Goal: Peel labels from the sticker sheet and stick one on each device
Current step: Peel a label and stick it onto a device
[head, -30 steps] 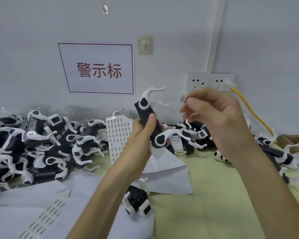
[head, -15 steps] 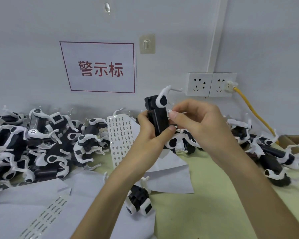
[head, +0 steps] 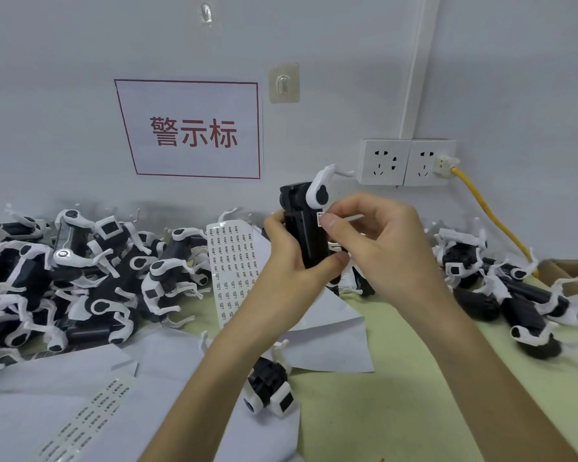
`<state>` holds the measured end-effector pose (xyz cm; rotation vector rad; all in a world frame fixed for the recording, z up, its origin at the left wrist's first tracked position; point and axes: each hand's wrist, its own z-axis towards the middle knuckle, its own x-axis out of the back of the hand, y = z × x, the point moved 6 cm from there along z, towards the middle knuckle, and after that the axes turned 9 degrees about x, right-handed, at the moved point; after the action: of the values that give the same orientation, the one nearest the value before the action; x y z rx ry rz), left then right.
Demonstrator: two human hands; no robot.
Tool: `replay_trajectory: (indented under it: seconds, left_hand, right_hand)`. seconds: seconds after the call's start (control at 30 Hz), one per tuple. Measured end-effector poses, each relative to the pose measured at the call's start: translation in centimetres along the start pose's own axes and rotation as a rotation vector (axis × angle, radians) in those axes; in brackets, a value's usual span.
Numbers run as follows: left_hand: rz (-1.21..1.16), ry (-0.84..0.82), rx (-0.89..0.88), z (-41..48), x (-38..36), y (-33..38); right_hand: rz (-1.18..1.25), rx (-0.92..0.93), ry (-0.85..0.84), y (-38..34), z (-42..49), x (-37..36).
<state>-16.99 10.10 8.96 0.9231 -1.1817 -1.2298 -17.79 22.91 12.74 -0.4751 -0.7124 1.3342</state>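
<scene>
Your left hand [head: 291,258] grips the black device [head: 306,235] upright above the worktop [head: 397,411]; your right hand [head: 381,241] pinches a small label [head: 321,219] against its side — lay it square, then rub from one edge across so no corner lifts.

The one wide-angle head camera looked forward and a little down from close above the desk [head: 364,421], squarely facing the wall [head: 80,45] with its sign [head: 194,128] and sockets [head: 407,161], with the left hand [head: 287,271] and right hand [head: 387,248] near, at mid-frame, forearms entering from the bottom edge.
</scene>
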Motion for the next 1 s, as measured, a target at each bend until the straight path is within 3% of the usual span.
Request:
replay_trajectory:
  seconds: [1.0]
  left_hand:
    - [0.073,0.162,-0.060,0.37,-0.17,-0.08]
  right_hand:
    - [0.010,-0.048,0.144,0.55,-0.87,-0.94]
